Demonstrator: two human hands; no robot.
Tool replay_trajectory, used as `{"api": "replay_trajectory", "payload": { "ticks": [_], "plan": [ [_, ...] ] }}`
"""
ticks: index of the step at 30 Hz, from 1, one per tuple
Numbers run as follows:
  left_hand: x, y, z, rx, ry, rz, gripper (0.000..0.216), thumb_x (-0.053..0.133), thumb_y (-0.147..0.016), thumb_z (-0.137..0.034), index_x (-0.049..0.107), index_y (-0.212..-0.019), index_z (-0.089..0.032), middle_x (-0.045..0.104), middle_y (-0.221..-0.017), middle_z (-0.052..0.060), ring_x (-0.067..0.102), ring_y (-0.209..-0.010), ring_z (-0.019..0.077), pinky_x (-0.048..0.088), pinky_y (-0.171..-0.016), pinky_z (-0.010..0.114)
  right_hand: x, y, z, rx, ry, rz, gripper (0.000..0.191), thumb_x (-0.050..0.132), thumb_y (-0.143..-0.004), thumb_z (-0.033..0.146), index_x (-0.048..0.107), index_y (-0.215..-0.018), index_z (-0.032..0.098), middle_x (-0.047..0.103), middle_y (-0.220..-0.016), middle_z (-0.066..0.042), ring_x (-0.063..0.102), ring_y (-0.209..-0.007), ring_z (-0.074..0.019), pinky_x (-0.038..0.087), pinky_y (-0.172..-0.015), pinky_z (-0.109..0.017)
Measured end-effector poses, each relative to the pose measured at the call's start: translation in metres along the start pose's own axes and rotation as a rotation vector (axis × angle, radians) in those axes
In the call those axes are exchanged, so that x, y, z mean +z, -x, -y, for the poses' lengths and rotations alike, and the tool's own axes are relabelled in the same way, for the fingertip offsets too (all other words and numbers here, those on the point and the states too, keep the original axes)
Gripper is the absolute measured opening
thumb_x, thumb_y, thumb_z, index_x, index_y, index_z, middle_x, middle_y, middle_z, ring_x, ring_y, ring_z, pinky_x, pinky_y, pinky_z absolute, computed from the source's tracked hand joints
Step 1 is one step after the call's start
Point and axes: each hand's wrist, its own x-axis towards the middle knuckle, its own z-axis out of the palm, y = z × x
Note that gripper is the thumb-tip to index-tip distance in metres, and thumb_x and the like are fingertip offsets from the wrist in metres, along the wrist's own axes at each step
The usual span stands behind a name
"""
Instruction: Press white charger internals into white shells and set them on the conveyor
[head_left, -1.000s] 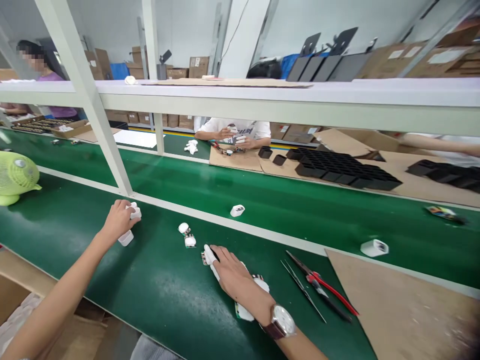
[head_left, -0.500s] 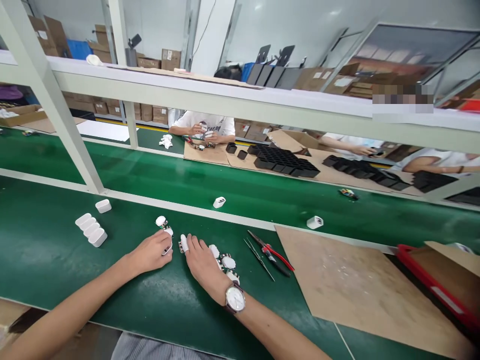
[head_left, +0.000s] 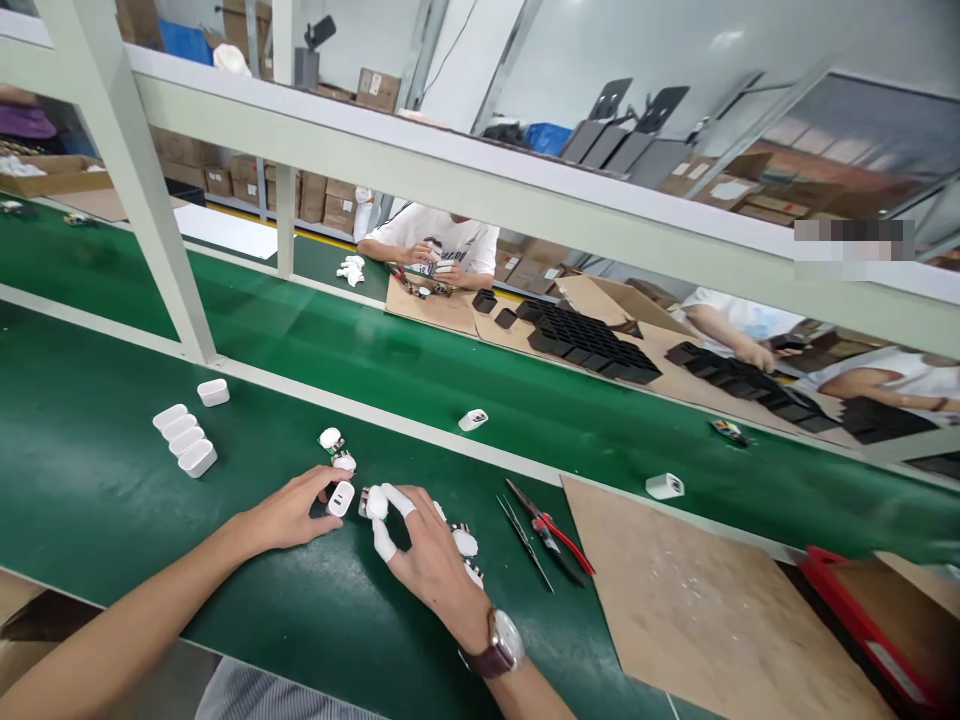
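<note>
My left hand (head_left: 289, 512) grips a small white plastic casing (head_left: 341, 499) between thumb and fingers, its slotted end facing up. Just to the right, my right hand (head_left: 427, 545), with white finger covers on thumb and index finger, pinches a small circuit board with a white top (head_left: 374, 503). The board and the casing are close but apart. Behind the left fingertips lie more white-topped circuit boards (head_left: 331, 439). Several others (head_left: 465, 543) sit beside my right hand, partly hidden by it. Open white casings (head_left: 197, 458) stand in a row at the left.
Tweezers (head_left: 525, 545) and red-and-black pliers (head_left: 553, 535) lie right of my hands, beside a cardboard sheet (head_left: 697, 590). A red tray (head_left: 855, 620) is at the far right. White casings (head_left: 473, 420) rest on the green belt (head_left: 390, 370). Co-workers sit beyond it.
My right hand has gone from lying flat over the parts to pinching a circuit board. My left hand has turned the casing so its slotted end shows. The camera view has shifted.
</note>
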Motion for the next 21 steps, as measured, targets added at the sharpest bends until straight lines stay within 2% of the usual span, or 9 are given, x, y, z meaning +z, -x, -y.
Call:
{"api": "replay_trajectory", "payload": {
  "ticks": [3,8,16,21],
  "plan": [
    [0.009,0.000,0.001,0.086,-0.037,-0.054,0.056,0.071,-0.094,-0.027,0.048,-0.145,-0.029,0.062,-0.128,0.008,0.066,-0.108,0.0233,0.058,-0.096,0.039,-0.010,0.003,0.014,-0.090,-0.065,-0.043,0.046,0.055,-0.101,0.015,0.048,-0.145,0.021,0.065,-0.126,-0.014,0.062,-0.116,-0.0300,0.058,-0.094,-0.048],
    [0.018,0.004,0.000,0.203,-0.124,-0.078,0.060,0.063,-0.099,-0.021,0.039,-0.153,-0.028,0.057,-0.140,0.013,0.061,-0.128,0.0277,0.054,-0.109,0.044,-0.012,0.007,0.016,-0.133,0.024,-0.006,0.055,0.054,-0.102,0.016,0.038,-0.154,0.014,0.066,-0.127,-0.018,0.062,-0.119,-0.0326,0.058,-0.096,-0.050],
    [0.019,0.005,-0.010,0.251,-0.162,-0.092,0.057,0.061,-0.099,-0.020,0.042,-0.152,-0.026,0.062,-0.132,0.013,0.063,-0.124,0.0287,0.057,-0.106,0.044,-0.013,0.007,0.017,-0.153,0.131,0.084,0.055,0.050,-0.101,0.014,0.037,-0.154,0.008,0.067,-0.127,-0.021,0.063,-0.119,-0.0357,0.060,-0.094,-0.051],
    [0.019,0.005,-0.012,0.214,-0.152,-0.071,0.055,0.061,-0.099,-0.021,0.044,-0.151,-0.027,0.063,-0.131,0.012,0.065,-0.122,0.0283,0.057,-0.105,0.043,-0.016,0.003,0.021,-0.154,0.145,0.124,0.057,0.048,-0.101,0.012,0.034,-0.156,0.007,0.067,-0.125,-0.022,0.064,-0.114,-0.0356,0.060,-0.091,-0.050]
  ]
}}
